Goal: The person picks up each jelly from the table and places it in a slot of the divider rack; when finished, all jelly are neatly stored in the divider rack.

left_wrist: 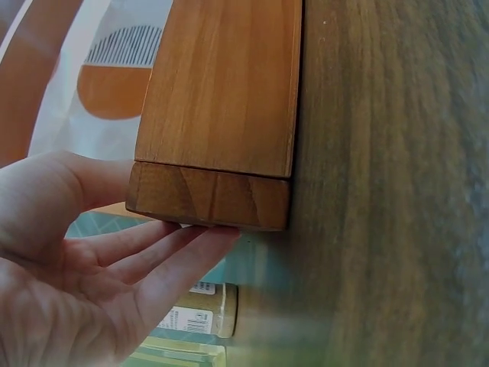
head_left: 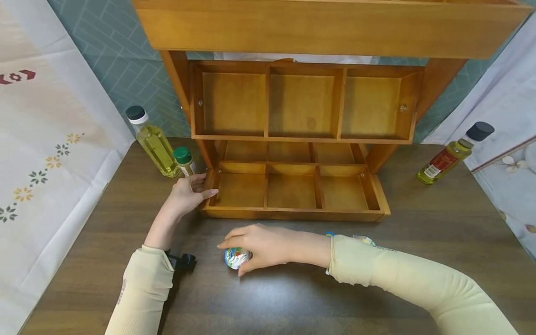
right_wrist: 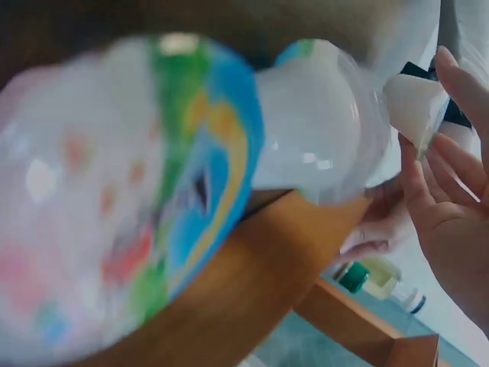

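Observation:
My left hand (head_left: 186, 193) holds the left end of a wooden shelf rack (head_left: 293, 215) at its lowest tray. In the left wrist view, the thumb goes over the edge of the tray's end (left_wrist: 210, 195) and the fingers lie along its outer side. Below the rack's front, my right hand (head_left: 264, 244) holds a small foil-lidded cup (head_left: 236, 258) between thumb and fingers. The right wrist view shows that pale, tapered cup (right_wrist: 412, 107) in the fingers. Closer to that camera are a white cup (right_wrist: 325, 118) and a blurred colourful lid (right_wrist: 92, 199).
Another foil-lidded cup (head_left: 365, 240) is partly hidden by the right sleeve. A tall oil bottle (head_left: 157, 146) and a green-capped jar (head_left: 184, 159) stand left of the rack. Another oil bottle (head_left: 450, 158) is at the right. The rack's upper tray (head_left: 305, 138) overhangs the lower one.

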`<action>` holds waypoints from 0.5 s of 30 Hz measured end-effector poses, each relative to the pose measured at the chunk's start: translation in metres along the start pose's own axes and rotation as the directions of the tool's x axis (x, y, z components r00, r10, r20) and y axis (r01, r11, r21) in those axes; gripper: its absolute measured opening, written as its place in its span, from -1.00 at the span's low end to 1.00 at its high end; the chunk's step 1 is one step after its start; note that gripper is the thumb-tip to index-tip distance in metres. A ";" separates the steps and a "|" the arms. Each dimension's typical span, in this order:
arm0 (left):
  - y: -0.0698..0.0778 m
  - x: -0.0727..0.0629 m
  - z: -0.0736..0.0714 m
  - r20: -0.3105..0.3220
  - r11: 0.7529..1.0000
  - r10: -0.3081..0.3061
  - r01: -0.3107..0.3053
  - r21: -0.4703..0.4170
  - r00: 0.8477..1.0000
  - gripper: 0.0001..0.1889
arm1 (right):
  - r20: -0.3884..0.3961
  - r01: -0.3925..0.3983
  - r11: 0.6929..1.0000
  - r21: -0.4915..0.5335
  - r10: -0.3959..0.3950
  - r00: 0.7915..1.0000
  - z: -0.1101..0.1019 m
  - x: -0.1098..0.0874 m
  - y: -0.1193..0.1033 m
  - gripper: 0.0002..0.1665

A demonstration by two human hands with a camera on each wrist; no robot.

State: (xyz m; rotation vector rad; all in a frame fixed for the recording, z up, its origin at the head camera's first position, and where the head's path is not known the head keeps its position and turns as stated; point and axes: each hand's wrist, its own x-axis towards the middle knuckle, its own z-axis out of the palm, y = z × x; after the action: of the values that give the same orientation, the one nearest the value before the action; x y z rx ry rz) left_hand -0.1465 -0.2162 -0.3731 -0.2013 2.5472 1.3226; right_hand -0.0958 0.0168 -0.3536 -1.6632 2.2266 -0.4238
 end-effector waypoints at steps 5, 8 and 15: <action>-0.005 0.000 -0.001 -0.005 0.999 -0.008 0.008 -0.042 1.000 -0.25 | -0.036 -0.065 0.998 -0.007 0.065 0.997 -0.013 -0.006 0.004 -0.36; -0.005 0.000 -0.002 -0.008 0.999 -0.001 0.000 -0.052 1.000 -0.25 | -0.077 -0.098 0.993 -0.062 0.093 0.993 -0.023 -0.007 0.008 -0.39; -0.004 0.002 -0.002 -0.014 0.999 0.009 -0.009 -0.045 1.000 -0.25 | -0.285 -0.202 0.977 -0.066 0.175 0.942 -0.043 0.000 0.028 -0.43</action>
State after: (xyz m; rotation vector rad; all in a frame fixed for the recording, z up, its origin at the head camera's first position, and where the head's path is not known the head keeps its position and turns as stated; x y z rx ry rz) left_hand -0.1483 -0.2197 -0.3756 -0.2085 2.5342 1.3875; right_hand -0.1383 0.0260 -0.3271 -1.4918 2.6211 -0.5376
